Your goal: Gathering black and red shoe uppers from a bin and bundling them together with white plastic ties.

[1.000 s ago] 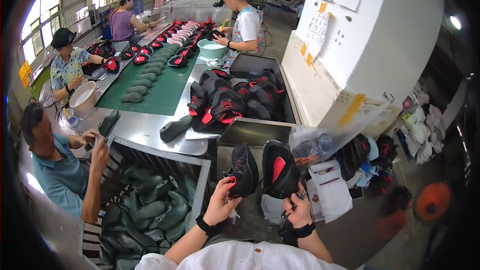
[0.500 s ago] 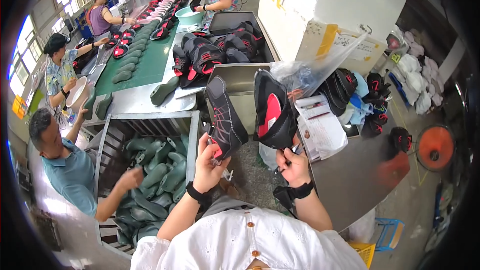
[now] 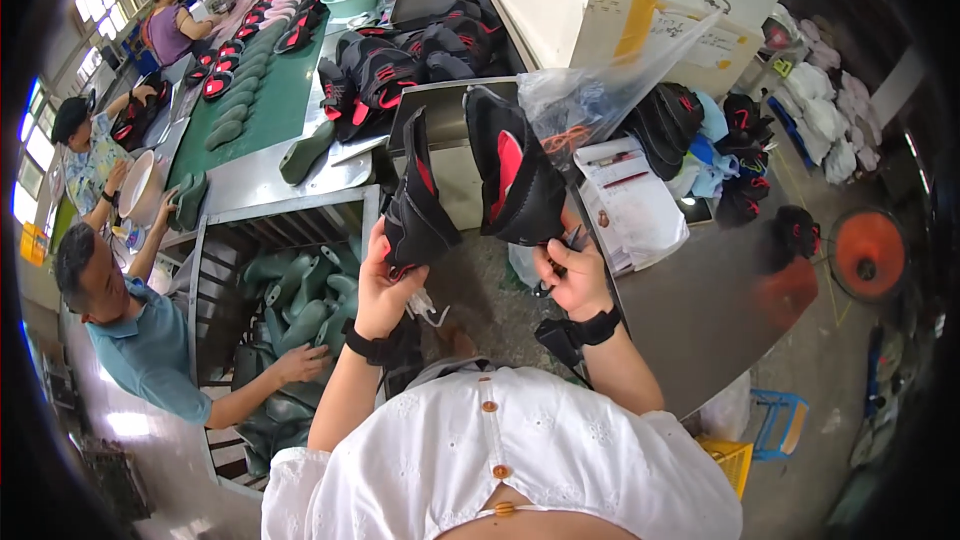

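Above the metal table edge (image 3: pixel 640 340), two shoe uppers (image 3: pixel 515 180), hands (image 3: pixel 385 285) apart.

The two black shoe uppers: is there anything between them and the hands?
Nothing visible. The left hand grips the left shoe upper directly, and the right hand grips the right shoe upper directly.
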Action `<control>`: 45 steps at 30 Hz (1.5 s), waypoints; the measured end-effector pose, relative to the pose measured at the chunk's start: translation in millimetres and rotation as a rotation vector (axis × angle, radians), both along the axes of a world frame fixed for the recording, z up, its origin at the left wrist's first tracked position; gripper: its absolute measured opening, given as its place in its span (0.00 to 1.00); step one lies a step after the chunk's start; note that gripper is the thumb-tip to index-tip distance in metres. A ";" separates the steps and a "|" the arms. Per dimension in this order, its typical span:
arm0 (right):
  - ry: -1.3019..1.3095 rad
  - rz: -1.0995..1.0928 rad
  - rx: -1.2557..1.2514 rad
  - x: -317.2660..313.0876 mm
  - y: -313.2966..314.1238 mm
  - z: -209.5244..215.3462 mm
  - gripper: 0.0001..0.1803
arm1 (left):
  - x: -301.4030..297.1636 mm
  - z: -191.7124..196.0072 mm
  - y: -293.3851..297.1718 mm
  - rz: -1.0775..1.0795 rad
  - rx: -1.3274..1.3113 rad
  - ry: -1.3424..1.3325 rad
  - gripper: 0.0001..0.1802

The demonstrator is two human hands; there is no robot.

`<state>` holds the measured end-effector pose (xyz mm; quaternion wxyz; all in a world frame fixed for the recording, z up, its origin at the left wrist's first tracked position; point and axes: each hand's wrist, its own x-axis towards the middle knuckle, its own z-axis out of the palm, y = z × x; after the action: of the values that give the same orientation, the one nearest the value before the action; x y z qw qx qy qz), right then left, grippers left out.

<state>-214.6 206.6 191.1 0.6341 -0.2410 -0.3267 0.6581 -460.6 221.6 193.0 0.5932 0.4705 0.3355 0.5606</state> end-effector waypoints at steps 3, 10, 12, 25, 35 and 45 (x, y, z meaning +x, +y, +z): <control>0.025 -0.005 -0.046 0.8 0.3 -6.0 0.34 | 1.9 -3.2 5.6 0.002 0.127 0.120 0.22; 0.018 0.069 -0.020 4.7 3.6 -7.2 0.34 | 6.0 -5.7 14.9 0.027 0.340 0.423 0.19; 0.013 0.083 -0.022 3.5 4.5 -6.3 0.33 | 8.5 4.3 12.1 0.014 0.296 0.427 0.18; 0.281 0.243 -0.062 21.7 21.1 -56.1 0.18 | 10.0 30.0 28.6 0.023 0.695 0.904 0.24; 0.418 0.232 -0.106 37.7 59.9 -80.7 0.17 | 33.9 37.1 89.3 -0.191 0.590 0.837 0.25; 0.316 0.070 -0.098 85.5 45.2 -62.5 0.12 | 95.7 44.2 128.8 -0.326 0.833 0.791 0.27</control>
<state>-129.1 251.8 128.6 0.6418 -0.1536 -0.1984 0.7247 -364.9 350.4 237.1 0.2671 0.8820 0.2062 0.3289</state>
